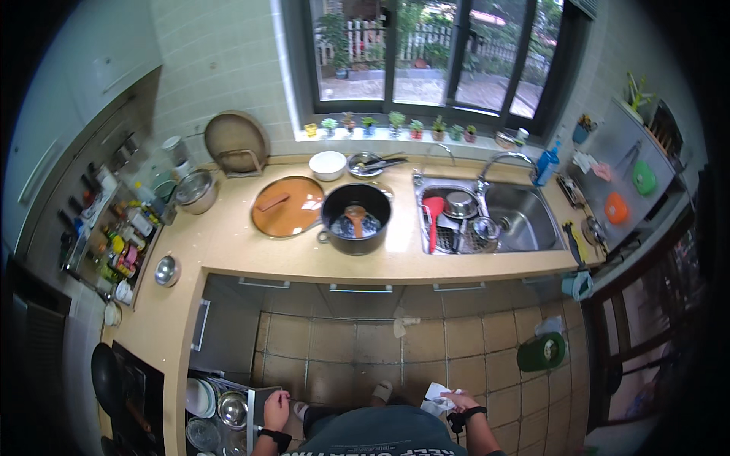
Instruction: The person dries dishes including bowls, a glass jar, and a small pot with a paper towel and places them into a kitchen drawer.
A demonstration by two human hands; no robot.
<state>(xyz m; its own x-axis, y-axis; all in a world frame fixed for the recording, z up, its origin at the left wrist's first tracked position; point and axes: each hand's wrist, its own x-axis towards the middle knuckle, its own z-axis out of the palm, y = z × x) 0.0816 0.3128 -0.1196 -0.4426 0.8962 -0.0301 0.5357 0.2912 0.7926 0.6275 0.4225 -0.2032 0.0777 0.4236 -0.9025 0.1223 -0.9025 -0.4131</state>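
Observation:
My right hand (461, 400) grips a crumpled white paper towel (438, 397) at my right side, over the tiled floor. My left hand (277, 409) is beside the front panel of a pulled-out drawer (259, 407). Its fingers look curled, but whether they touch the panel is unclear. Inside the drawer are stacked white plates (199, 397), a steel bowl (233, 409) and a clear glass bowl (203, 434). On the counter before me stands a deep dark pot (356, 242), with a brown ladle (356, 219) in it. The pot's glass lid (288, 206) lies to its left.
A double sink (522, 219) holds a red spatula (434, 219) and steel cookware. Black wok (108, 379) sits on the left stove; a small steel bowl (166, 271) is on the counter. A green bin (540, 352) stands on the floor at right.

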